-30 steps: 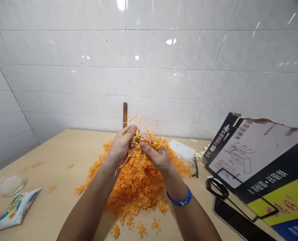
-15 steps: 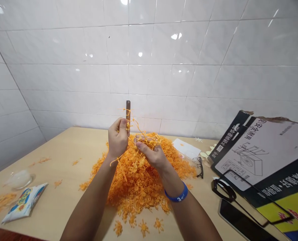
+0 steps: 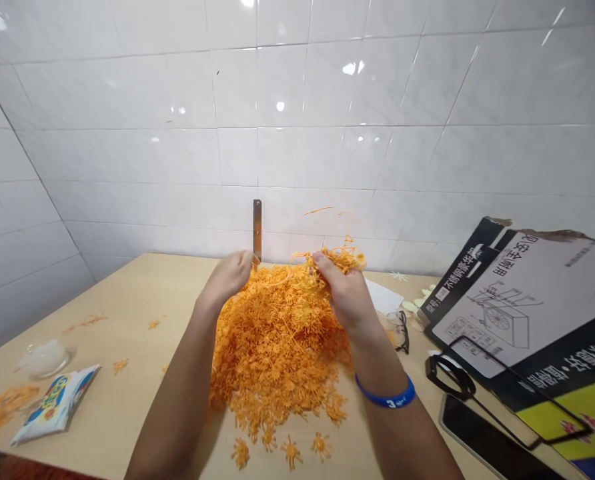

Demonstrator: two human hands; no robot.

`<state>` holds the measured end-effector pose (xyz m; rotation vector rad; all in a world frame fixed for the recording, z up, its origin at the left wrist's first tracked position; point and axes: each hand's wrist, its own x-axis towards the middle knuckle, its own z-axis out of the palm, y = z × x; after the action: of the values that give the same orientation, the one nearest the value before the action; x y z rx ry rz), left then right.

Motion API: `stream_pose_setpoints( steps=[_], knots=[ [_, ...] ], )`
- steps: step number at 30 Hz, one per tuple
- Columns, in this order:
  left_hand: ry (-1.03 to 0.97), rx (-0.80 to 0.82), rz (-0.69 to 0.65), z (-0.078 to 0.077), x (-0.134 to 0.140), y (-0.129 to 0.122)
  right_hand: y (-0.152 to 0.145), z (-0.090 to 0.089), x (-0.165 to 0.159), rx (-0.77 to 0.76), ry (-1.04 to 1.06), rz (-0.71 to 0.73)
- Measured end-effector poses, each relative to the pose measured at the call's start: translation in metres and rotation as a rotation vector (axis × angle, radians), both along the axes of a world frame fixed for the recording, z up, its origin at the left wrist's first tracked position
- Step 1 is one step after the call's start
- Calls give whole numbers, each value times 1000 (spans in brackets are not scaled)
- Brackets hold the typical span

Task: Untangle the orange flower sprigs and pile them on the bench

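Observation:
A large heap of small orange plastic splat-shaped pieces with thin spiky legs covers the middle of the table. My right hand is closed round a tangled bunch of orange pieces, held over the heap's right side with loose strands sticking up. At the heap's upper left edge is my left hand, slightly blurred, with fingers pressed together. A little orange shows at its fingertips, but what they hold is unclear. Just beyond them a dark brown strip stands upright against the wall.
At left lie a white packet, a clear bag-like lump and scattered orange pieces. On the right are glasses, a phone, a black frame-like stand and a printed carton. A tiled wall rises behind.
My right hand has moved right and up with its orange bunch. My left hand has dropped a little, away from the upright strip's middle, and the strands between the hands have parted.

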<state>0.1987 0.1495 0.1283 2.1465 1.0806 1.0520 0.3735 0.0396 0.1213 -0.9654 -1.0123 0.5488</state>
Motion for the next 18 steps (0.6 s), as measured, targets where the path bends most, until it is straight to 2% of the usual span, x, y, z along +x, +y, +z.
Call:
stream_pose_setpoints(
  steps=[2,4,7,9,11,14,18],
  knots=[
    [73,-30,-111,-5,6,1,1,-1,-3,-57,-36,-5],
    [37,-2,-169,-5,9,1,0,0,-5,-62,-75,-17],
    [-147,65,-202,4,10,-11,1,2,-7,-37,-150,-95],
    [-201,191,-245,14,9,-28,2,3,-7,-42,-195,-141],
    [-129,372,-287,20,10,-48,1,5,-7,-62,-221,-161],
    [48,584,-272,21,14,-67,-2,7,-9,-90,-219,-182],
    [121,695,-213,13,23,-69,-4,4,-10,-129,-153,-197]
  ],
)
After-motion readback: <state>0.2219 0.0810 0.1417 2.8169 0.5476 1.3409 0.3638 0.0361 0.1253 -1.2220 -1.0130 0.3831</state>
